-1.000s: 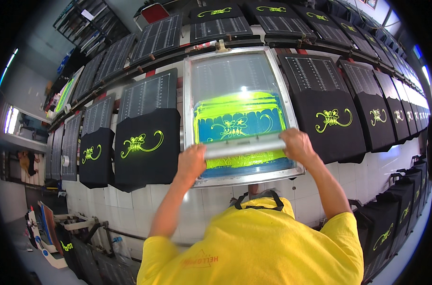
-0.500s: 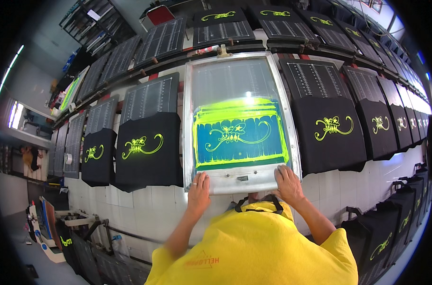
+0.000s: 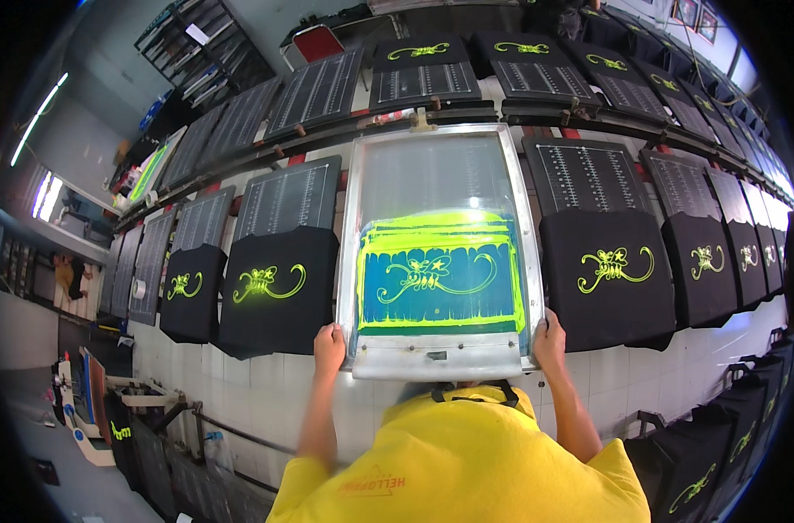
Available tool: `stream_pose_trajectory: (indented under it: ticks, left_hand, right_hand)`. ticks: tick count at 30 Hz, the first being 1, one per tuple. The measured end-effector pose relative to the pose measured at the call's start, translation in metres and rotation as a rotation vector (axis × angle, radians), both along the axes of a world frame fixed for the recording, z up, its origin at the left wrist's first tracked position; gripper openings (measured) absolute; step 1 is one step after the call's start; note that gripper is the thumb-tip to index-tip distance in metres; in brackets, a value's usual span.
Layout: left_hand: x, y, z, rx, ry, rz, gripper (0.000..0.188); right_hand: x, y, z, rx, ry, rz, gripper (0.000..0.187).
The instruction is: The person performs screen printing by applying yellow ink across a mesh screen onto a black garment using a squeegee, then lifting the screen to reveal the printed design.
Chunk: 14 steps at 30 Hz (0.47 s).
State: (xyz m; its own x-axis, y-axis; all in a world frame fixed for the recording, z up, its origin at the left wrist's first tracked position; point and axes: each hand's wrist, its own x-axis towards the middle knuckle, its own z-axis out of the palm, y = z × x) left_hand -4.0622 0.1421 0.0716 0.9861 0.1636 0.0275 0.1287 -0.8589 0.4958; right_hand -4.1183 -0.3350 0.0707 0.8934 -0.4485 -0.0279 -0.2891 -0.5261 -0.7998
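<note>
A silk-screen printing frame with metal edges lies in front of me. Its mesh is blue-green below and pale grey above, smeared with neon yellow-green ink around a curly winged design. On the left edge, close to the near corner, my left hand is closed on the frame. My right hand grips the opposite edge at about the same height. A plain metal strip runs along the near end, between the hands. Whatever lies beneath the screen is mostly hidden.
Black shirts with the yellow-green print lie on boards to the left and right. Behind runs a dark rail with another row of boards. More printed black shirts stand behind me at lower right. A red chair is at the back.
Both hands have left the near end of the frame and moved outward to its side edges. The whole view has shifted slightly, with things appearing lower.
</note>
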Motion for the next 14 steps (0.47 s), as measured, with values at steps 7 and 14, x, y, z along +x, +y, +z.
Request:
stream_pose_trajectory:
  ticks: [7, 14]
  left_hand:
    - [0.018, 0.018, -0.009, -0.185, 0.070, 0.066, 0.032]
    - [0.018, 0.013, 0.020, -0.580, 0.181, 0.246, 0.030]
  right_hand:
    - [0.022, 0.006, -0.010, 0.066, 0.084, -0.142, 0.033]
    - [0.024, -0.006, 0.006, 0.139, 0.085, -0.121, 0.036]
